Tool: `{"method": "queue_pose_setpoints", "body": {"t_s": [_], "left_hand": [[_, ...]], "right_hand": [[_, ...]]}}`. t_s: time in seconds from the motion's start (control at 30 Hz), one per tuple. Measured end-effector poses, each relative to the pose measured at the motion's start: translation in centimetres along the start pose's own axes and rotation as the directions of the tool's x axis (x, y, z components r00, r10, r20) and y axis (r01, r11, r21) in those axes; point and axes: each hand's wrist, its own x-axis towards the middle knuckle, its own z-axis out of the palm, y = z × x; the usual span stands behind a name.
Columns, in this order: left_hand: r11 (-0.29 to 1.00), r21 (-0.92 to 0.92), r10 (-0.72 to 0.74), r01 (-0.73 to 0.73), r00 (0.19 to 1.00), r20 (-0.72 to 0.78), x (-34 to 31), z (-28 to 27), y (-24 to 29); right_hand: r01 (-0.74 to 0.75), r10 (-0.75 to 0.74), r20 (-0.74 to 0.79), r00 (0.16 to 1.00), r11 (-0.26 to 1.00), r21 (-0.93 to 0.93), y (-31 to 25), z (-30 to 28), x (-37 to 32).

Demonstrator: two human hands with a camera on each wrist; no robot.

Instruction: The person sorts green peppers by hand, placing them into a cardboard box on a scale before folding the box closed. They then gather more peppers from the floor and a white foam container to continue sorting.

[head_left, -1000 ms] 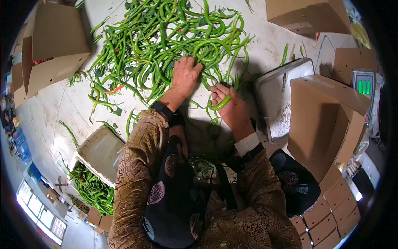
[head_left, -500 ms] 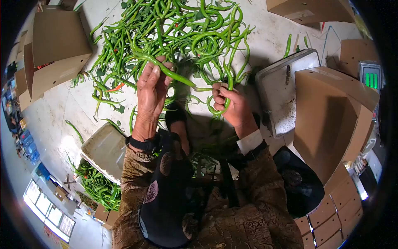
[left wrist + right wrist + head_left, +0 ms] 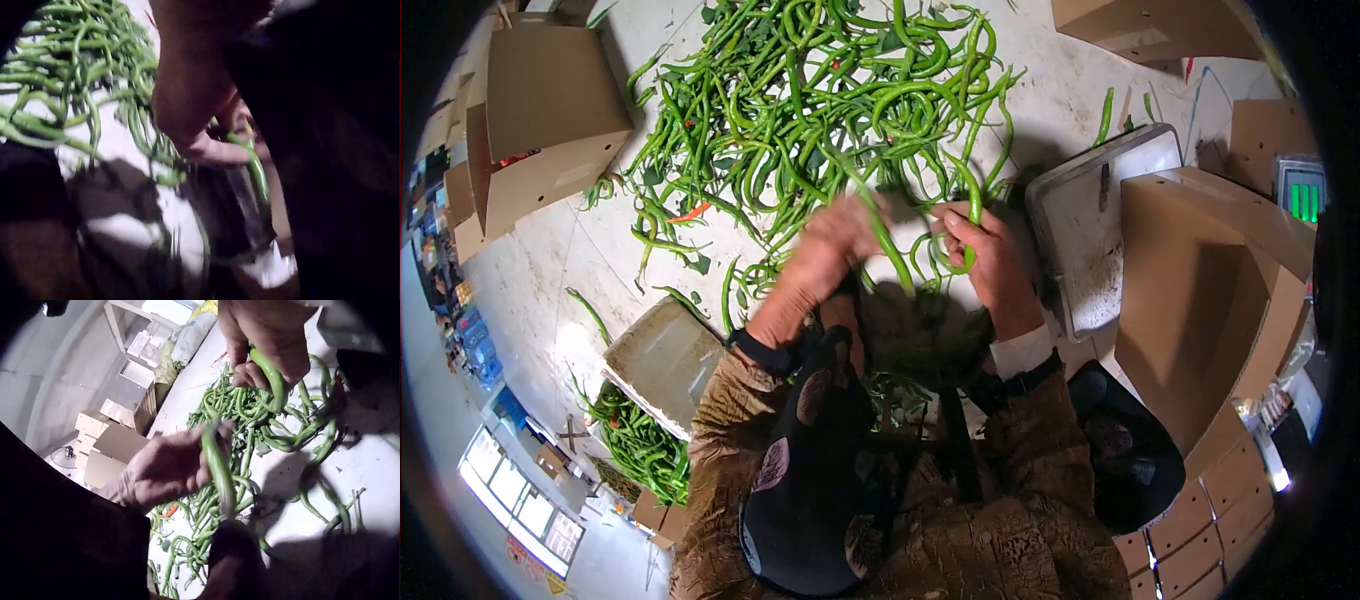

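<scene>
Blurred by motion in the head view, my left hand [image 3: 835, 245] holds a long green pepper [image 3: 887, 245] at its fingers. The right wrist view shows this pepper [image 3: 217, 465] across the fingertips of the left hand [image 3: 165, 467]. In the dark left wrist view, a green pepper [image 3: 258, 178] hangs by a hand's fingers [image 3: 215, 150]. To the right, my right hand [image 3: 995, 265] curls round a bent green pepper [image 3: 974, 212]; the right wrist view shows that hand [image 3: 272, 337] above. A large pile of green peppers [image 3: 750, 130] lies beyond both hands.
Cardboard boxes stand at left [image 3: 550, 90], upper right [image 3: 1155, 25] and right [image 3: 1175, 300]. A shallow white tray [image 3: 1100, 240] leans beside the right box. At lower left, a tilted pale container [image 3: 662, 350] sits by more peppers [image 3: 640, 450].
My left hand rose off the pile with a long pepper, then moved right and nearer my body, swinging the pepper steeper. My right hand stays near its place, still holding a bent pepper.
</scene>
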Motion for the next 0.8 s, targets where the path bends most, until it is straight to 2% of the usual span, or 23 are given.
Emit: {"method": "queue_pose_setpoints", "body": {"t_s": [0.03,0.07,0.1,0.13,0.17,0.2,0.23,0.3,0.37,0.4,0.47,0.5,0.53,0.6,0.67,0.7,0.73,0.77,0.8], "left_hand": [[0.974,0.173,-0.181,0.149,0.966,0.186,-1.0,-0.2,-2.3],[0.897,0.362,-0.377,0.254,0.866,0.327,-1.9,-0.3,-4.2],[0.746,0.665,-0.342,-0.036,0.836,0.428,-2.2,0.3,-4.3],[0.461,0.819,-0.352,-0.342,0.777,0.522,-2.2,0.7,-4.0],[0.473,0.808,-0.077,-0.352,0.897,0.435,-2.0,1.1,-3.2],[0.373,0.848,0.179,-0.377,0.926,0.333,-0.6,1.0,-1.6],[0.281,0.897,0.422,-0.341,0.883,0.204,0.7,1.0,-0.1],[-0.059,0.936,0.658,-0.346,0.692,0.297,4.0,1.0,4.1],[-0.144,0.920,0.685,-0.364,0.635,0.358,7.9,0.6,6.1],[-0.146,0.917,0.687,-0.371,0.629,0.364,9.4,1.0,6.5],[-0.300,0.853,0.670,-0.426,0.543,0.506,11.9,2.2,6.5],[-0.343,0.875,0.616,-0.343,0.621,0.485,13.6,1.7,5.5],[-0.343,0.871,0.618,-0.351,0.614,0.491,13.8,1.7,5.2],[-0.098,0.960,0.591,-0.263,0.761,0.269,14.2,2.1,4.1],[-0.073,0.945,0.606,-0.320,0.738,0.297,13.6,1.2,3.3],[0.348,0.875,0.494,-0.337,0.859,0.135,13.0,0.6,3.0],[0.708,0.660,0.310,-0.252,0.950,0.031,12.3,0.0,2.7],[0.828,0.540,0.185,-0.154,0.983,-0.003,10.7,0.2,3.0],[0.829,0.539,0.181,-0.151,0.984,-0.002,9.8,0.4,2.9]], "right_hand": [[0.029,-0.034,-0.061,0.998,0.997,-0.076,0.0,-0.3,0.0],[0.034,-0.038,-0.054,0.998,0.997,-0.076,0.2,-0.7,0.1],[0.033,-0.040,-0.106,0.994,0.997,-0.074,0.5,-1.4,0.3],[0.031,-0.042,-0.162,0.986,0.997,-0.070,0.7,-1.9,0.4],[0.023,-0.031,-0.183,0.983,0.999,-0.042,0.8,-1.9,0.4],[0.018,-0.025,-0.184,0.983,0.999,-0.041,1.2,-1.9,0.2],[-0.018,0.012,-0.181,0.983,0.999,-0.032,1.6,-1.7,0.2],[-0.045,0.040,-0.178,0.983,0.999,-0.026,2.5,-1.4,0.5],[-0.071,0.069,-0.168,0.983,0.997,-0.003,3.7,-1.0,0.9],[-0.062,0.061,-0.171,0.983,0.998,-0.005,3.9,-0.8,1.1],[-0.055,0.055,-0.166,0.985,0.998,0.005,4.4,-0.1,1.1],[-0.060,0.063,-0.156,0.986,0.998,0.023,4.3,0.1,1.1],[-0.051,0.054,-0.162,0.985,0.999,0.019,4.2,0.2,1.1],[-0.051,0.072,-0.162,0.984,0.990,0.133,4.0,-0.2,1.0],[-0.068,0.100,-0.162,0.982,0.979,0.191,3.7,-0.8,1.2],[-0.068,0.105,-0.177,0.979,0.977,0.204,3.4,-1.0,1.3],[-0.068,0.110,-0.191,0.975,0.974,0.215,3.3,-1.1,1.3],[-0.058,0.105,-0.181,0.978,0.967,0.249,3.3,-1.3,1.3],[-0.059,0.107,-0.184,0.977,0.966,0.251,3.2,-1.3,1.3]]}}
